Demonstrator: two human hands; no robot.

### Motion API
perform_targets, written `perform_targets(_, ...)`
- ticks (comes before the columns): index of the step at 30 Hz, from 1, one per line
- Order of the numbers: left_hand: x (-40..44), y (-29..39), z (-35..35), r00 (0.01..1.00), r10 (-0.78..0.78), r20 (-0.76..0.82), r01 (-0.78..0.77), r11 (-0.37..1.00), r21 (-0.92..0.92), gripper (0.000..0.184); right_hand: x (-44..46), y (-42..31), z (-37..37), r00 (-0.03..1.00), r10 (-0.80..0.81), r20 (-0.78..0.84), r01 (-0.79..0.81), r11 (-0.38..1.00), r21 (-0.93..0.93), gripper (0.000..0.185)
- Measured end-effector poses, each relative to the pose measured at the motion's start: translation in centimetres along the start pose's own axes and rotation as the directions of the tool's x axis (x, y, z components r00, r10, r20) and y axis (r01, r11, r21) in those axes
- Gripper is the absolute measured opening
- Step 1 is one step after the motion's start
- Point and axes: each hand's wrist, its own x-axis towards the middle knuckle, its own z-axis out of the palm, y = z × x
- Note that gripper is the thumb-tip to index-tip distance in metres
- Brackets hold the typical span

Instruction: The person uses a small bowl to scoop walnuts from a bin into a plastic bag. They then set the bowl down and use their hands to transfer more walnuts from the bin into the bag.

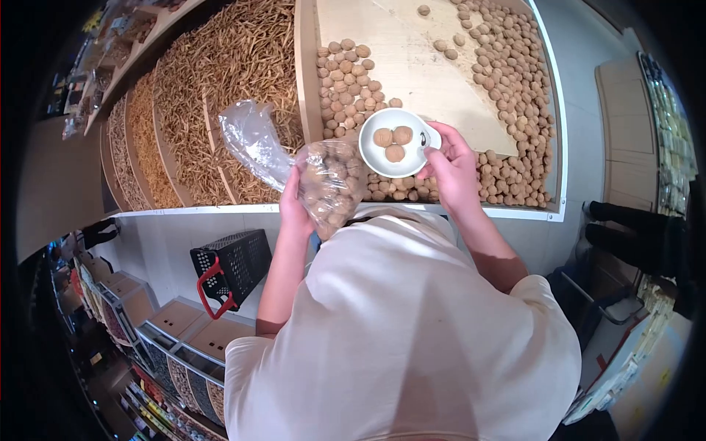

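My left hand (294, 209) is closed on a clear plastic bag (329, 180) filled with walnuts, its loose top flaring out to the upper left. In my right hand (454, 165) is a white scoop (376, 163), gripped by its short handle with the thumb on top. Three walnuts (395, 153) lie in the scoop's bowl. The scoop is held level just right of the bag, above the bin's front part. Loose walnuts (349, 81) lie in the wooden bin behind it, and more walnuts (515, 95) are heaped along its right side.
Left of a wooden divider (307, 66), a compartment holds brown dried strips (235, 44). A white-edged rim (515, 214) runs along the bin's front. A black shopping basket (234, 266) with a red handle stands on the floor at left. At far right a person's dark-clothed legs (632, 228) show.
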Motion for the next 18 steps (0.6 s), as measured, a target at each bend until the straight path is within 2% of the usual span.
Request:
perform_targets(2, -0.4, 0.1, 0.8, 0.999, 0.035, -0.036, -0.034, 0.999, 0.029, 0.055, 0.2, 0.7, -0.6, 1.000, 0.002, -0.017, -0.002, 1.000, 0.002, 0.038)
perform_targets(8, -0.4, 0.0, 0.4, 1.000, 0.002, -0.009, -0.002, 1.000, -0.006, 0.053, 1.3, 2.9, -3.2, 0.995, -0.020, -0.099, 0.020, 1.000, 0.003, 0.039)
perform_targets(10, -0.3, 0.0, 0.6, 1.000, 0.004, -0.028, -0.004, 1.000, 0.001, 0.053, 1.9, 3.9, -4.5, 0.984, -0.057, -0.170, 0.030, 0.987, -0.160, 0.039)
perform_targets(14, -0.3, -0.1, 0.4, 0.998, 0.016, -0.057, -0.014, 1.000, 0.024, 0.053, 2.8, 6.5, -8.1, 0.974, -0.046, -0.222, -0.010, 0.970, -0.245, 0.039)
perform_targets(17, -0.3, -0.2, 0.6, 0.996, 0.035, -0.077, -0.030, 0.998, 0.062, 0.055, 2.8, 8.5, -10.2, 0.959, -0.121, -0.258, 0.005, 0.911, -0.412, 0.038)
perform_targets(18, -0.3, -0.2, 0.8, 0.995, 0.052, -0.090, -0.043, 0.994, 0.096, 0.056, 2.6, 8.4, -10.5, 0.959, -0.119, -0.256, 0.003, 0.911, -0.412, 0.038)
